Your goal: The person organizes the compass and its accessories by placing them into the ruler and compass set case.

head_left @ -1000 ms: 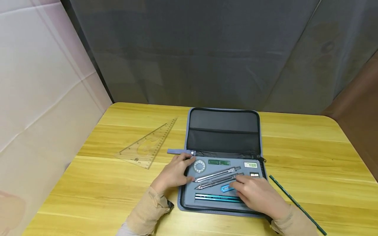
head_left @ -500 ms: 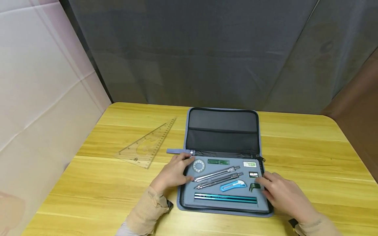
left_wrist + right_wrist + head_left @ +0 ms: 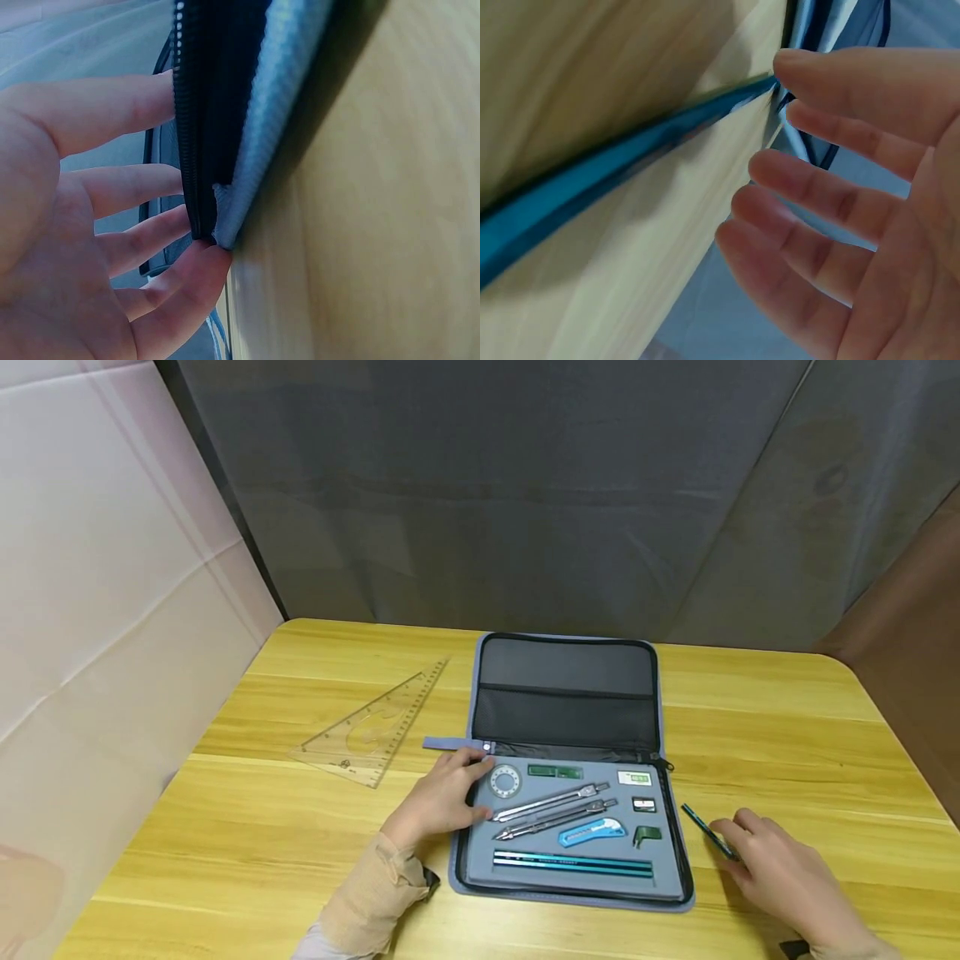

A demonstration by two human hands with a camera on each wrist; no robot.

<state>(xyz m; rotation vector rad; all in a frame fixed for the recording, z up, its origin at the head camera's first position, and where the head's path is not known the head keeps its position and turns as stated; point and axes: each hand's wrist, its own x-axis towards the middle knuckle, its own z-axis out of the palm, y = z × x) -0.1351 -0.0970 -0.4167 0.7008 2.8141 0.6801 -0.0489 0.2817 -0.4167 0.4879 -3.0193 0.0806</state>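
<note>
An unzipped drawing-set case (image 3: 566, 718) lies spread flat, its grey tray (image 3: 517, 887) facing up. My left hand (image 3: 438, 797) rests along the tray's left side. In the left wrist view, that hand's (image 3: 75, 232) fingers touch the zippered edge (image 3: 187, 142). Right of the case, my right hand (image 3: 783, 872) is low over a green pencil (image 3: 701, 822) on the table. The right wrist view shows the thumb (image 3: 862, 90) at the pencil (image 3: 615, 165), the other fingers apart from it and loosely bent. The pencil's near part is hidden under the hand in the head view.
The tray holds two compasses (image 3: 551, 802), a blue utility knife (image 3: 592, 832), pencils (image 3: 573, 864), a sharpener (image 3: 643, 805), an eraser (image 3: 636, 778), a small green bracket-shaped piece (image 3: 647, 835), a green box (image 3: 555, 772) and a marked ring (image 3: 504, 782). A clear set square (image 3: 360, 735) lies left.
My right hand has moved right, from the tray to the loose pencil, uncovering the knife and then the green bracket-shaped piece. My left hand has stayed at the tray's side.
</note>
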